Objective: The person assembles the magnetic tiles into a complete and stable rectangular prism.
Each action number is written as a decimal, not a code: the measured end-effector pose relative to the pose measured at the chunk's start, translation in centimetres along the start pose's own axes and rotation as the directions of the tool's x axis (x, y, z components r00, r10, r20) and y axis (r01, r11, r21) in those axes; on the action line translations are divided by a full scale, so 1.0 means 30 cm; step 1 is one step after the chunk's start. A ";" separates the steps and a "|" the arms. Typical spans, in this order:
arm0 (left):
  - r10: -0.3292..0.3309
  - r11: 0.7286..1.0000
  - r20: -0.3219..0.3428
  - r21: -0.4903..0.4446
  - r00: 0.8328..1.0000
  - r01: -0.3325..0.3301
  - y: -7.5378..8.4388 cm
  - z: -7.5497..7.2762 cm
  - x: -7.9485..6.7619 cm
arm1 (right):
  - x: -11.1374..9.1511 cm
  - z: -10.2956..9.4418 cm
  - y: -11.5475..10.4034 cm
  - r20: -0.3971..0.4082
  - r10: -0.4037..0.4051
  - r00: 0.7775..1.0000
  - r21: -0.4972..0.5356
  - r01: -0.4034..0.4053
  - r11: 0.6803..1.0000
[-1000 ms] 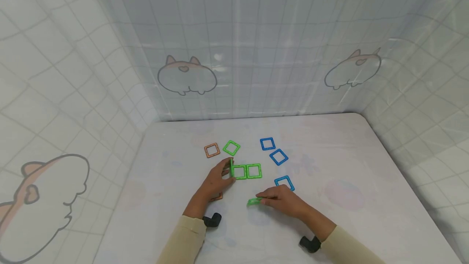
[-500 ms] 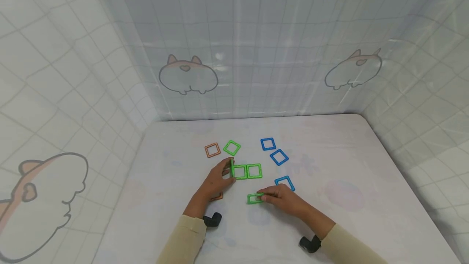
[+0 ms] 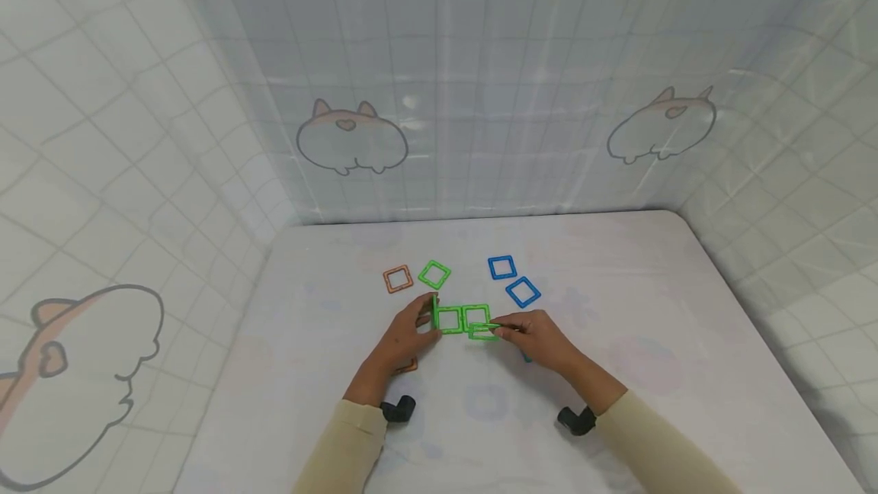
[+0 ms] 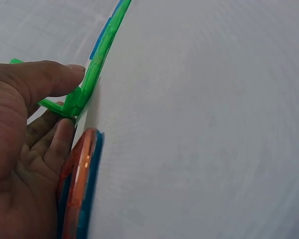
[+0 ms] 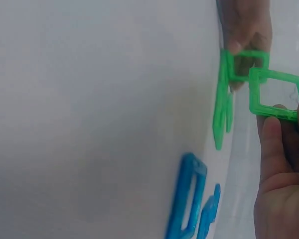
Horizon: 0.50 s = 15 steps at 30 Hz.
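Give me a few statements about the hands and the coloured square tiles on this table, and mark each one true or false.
1. The right hand pinches a green square tile. True.
2. The left hand holds a blue tile. False: it holds an upright green tile at the left end of the flat green pair.
3. Two blue tiles lie beyond the right hand. True.
4. The orange tile at the far left is joined to the green pair. False: it lies apart from it, beside a loose green tile.
5. The tile in the right hand lies flat on the table, away from the pair. False: it is held at the pair's near right edge.
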<state>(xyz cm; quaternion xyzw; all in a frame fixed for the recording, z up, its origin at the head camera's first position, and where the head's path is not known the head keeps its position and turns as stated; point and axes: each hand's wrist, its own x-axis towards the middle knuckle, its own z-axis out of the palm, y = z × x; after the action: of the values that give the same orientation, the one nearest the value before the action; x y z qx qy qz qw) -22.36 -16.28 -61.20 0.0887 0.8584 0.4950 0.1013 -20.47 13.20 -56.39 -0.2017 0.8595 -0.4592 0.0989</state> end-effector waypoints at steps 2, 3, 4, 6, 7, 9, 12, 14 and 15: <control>0.000 1.000 0.001 0.003 1.000 0.000 0.004 0.000 -0.001 | 0.017 -0.013 0.003 -0.008 0.010 1.000 -0.013 -0.010 1.000; -0.001 1.000 0.000 0.008 1.000 0.001 0.005 0.000 -0.002 | 0.025 -0.018 0.005 -0.012 0.008 1.000 -0.021 -0.008 1.000; 0.005 1.000 0.000 0.009 1.000 -0.005 0.007 0.000 -0.003 | 0.032 -0.022 0.008 -0.012 0.002 1.000 -0.027 -0.003 1.000; 0.008 1.000 -0.001 0.012 1.000 -0.008 0.009 -0.001 -0.004 | 0.045 -0.032 0.010 -0.014 -0.001 1.000 -0.035 0.000 0.999; 0.014 1.000 0.000 0.009 1.000 -0.014 0.010 -0.002 -0.006 | 0.051 -0.036 0.009 -0.016 -0.002 1.000 -0.039 0.001 0.999; 0.021 1.000 0.001 0.003 1.000 -0.021 0.009 -0.002 -0.007 | 0.063 -0.042 0.009 -0.022 -0.008 1.000 -0.035 0.007 0.999; 0.024 1.000 0.001 -0.003 1.000 -0.024 0.008 -0.001 -0.008 | 0.084 -0.048 0.012 -0.025 -0.027 0.999 -0.030 0.026 0.999; 0.023 1.000 -0.001 -0.001 1.000 -0.023 0.006 0.002 -0.008 | 0.101 -0.050 0.014 -0.029 -0.047 0.998 -0.038 0.045 0.998; 0.022 1.000 -0.002 0.002 1.000 -0.022 0.005 0.003 -0.008 | 0.109 -0.051 0.015 -0.032 -0.056 0.998 -0.042 0.055 0.998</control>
<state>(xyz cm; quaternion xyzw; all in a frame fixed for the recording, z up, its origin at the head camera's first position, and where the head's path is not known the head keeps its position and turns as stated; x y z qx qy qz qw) -22.09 -16.19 -61.10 0.0980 0.8579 0.4954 0.0948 -24.08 13.14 -55.87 -0.2199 0.8643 -0.4473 0.0678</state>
